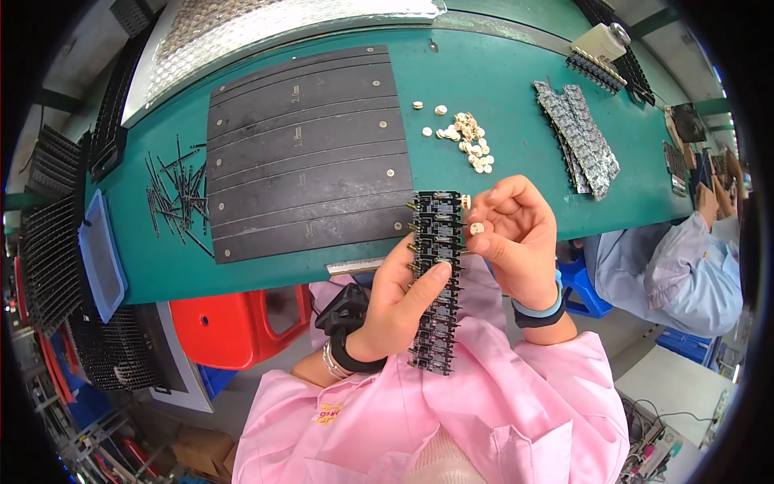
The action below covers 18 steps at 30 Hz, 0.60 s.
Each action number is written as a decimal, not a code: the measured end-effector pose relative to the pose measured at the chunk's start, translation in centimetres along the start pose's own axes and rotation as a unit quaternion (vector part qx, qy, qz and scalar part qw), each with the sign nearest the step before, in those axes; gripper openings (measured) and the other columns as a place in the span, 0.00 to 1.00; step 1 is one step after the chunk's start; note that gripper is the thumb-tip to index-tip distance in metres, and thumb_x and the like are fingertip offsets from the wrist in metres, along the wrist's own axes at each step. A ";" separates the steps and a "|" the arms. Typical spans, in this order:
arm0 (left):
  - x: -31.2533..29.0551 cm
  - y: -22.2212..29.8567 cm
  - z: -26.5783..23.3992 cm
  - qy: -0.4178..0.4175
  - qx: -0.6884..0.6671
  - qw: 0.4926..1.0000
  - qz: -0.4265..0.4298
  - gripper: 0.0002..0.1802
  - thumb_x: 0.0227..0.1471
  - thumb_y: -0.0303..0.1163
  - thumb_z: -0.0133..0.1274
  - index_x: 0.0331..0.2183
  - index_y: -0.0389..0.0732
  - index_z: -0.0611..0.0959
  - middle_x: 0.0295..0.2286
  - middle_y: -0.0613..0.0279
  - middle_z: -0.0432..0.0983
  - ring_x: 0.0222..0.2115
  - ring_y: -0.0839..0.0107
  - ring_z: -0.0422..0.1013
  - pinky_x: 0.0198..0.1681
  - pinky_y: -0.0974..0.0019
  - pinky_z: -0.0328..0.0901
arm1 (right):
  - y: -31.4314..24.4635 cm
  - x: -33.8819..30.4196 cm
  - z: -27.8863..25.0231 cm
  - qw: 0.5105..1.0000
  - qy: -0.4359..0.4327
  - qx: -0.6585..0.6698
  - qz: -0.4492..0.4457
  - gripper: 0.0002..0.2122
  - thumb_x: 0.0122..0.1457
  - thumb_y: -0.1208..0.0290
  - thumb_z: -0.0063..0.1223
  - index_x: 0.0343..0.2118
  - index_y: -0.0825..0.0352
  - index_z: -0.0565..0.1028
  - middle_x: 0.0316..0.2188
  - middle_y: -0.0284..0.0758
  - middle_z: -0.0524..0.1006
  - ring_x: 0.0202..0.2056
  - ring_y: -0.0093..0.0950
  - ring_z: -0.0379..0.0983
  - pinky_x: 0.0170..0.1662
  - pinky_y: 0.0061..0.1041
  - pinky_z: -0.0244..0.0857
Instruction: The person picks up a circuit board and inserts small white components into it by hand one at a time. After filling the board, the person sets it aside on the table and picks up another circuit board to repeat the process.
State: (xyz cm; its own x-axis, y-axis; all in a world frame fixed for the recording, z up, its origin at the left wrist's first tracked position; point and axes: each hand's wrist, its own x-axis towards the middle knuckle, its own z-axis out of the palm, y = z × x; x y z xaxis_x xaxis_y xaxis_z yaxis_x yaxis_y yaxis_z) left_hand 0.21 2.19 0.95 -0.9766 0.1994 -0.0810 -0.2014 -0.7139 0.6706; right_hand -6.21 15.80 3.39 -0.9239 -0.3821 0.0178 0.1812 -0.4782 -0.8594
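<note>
The left hand (395, 310) grips a dark board strip (435, 323) at the tabletop's (500, 68) near edge, while the right hand (524, 242) pinches a cream disc (476, 229) just beside it, firm strip support and light fingertip pressure seeming best.

The circuit-board strip (436, 323) hides the left hand's (391, 310) fingertips, except the thumb. The right hand (524, 242) partly covers a cream disc (476, 229); its surface detail is too small to resolve. The upper edge cuts off the silver panel (242, 48). The co-worker's hand (709, 203) is indistinct, possibly touching something.
</note>
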 end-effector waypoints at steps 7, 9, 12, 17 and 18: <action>0.0 0.3 0.4 -0.014 0.000 1.000 -0.015 0.18 0.50 0.26 0.41 0.44 0.35 0.63 0.36 0.69 0.65 0.34 0.86 0.59 0.38 0.80 0.55 | 0.3 0.1 -0.4 0.998 -0.020 0.022 -0.056 0.14 0.39 0.91 0.50 0.29 0.72 0.63 0.27 0.40 0.69 0.27 0.24 0.70 0.30 0.19 0.68; 0.0 0.2 0.4 -0.024 0.014 1.000 -0.010 0.18 0.50 0.26 0.41 0.44 0.35 0.63 0.36 0.68 0.64 0.34 0.85 0.59 0.38 0.79 0.55 | 0.3 0.1 -0.5 0.998 -0.028 -0.004 -0.064 0.12 0.39 0.91 0.51 0.28 0.73 0.64 0.27 0.40 0.70 0.27 0.24 0.70 0.29 0.19 0.68; 0.0 0.2 0.5 -0.027 0.024 0.999 -0.004 0.18 0.50 0.26 0.41 0.44 0.34 0.63 0.37 0.67 0.64 0.35 0.84 0.59 0.39 0.79 0.54 | 0.4 0.0 -0.7 0.997 -0.024 -0.033 -0.070 0.11 0.40 0.90 0.51 0.27 0.73 0.65 0.27 0.40 0.70 0.26 0.24 0.70 0.29 0.18 0.68; 0.3 0.3 1.0 -0.007 0.056 0.998 0.013 0.18 0.49 0.26 0.40 0.44 0.34 0.62 0.37 0.63 0.66 0.33 0.83 0.62 0.36 0.79 0.57 | 0.1 -0.3 -0.1 0.996 0.023 -0.072 -0.052 0.07 0.43 0.87 0.51 0.27 0.74 0.66 0.25 0.39 0.71 0.25 0.22 0.70 0.27 0.17 0.67; 0.4 0.3 1.1 0.000 0.069 0.997 0.019 0.19 0.48 0.26 0.40 0.44 0.34 0.62 0.36 0.62 0.67 0.31 0.83 0.63 0.34 0.80 0.59 | 0.0 -0.3 0.0 0.995 0.039 -0.076 -0.042 0.07 0.44 0.86 0.51 0.27 0.74 0.67 0.24 0.39 0.72 0.24 0.21 0.70 0.27 0.17 0.67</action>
State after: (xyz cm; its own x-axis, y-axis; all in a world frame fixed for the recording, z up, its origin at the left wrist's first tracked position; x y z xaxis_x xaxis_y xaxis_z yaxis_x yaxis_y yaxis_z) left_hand -0.12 2.75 1.93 -0.9834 0.1736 -0.0534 -0.1516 -0.6226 0.7677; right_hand -5.90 15.95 3.37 -0.9582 -0.2803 0.0575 0.0553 -0.3786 -0.9239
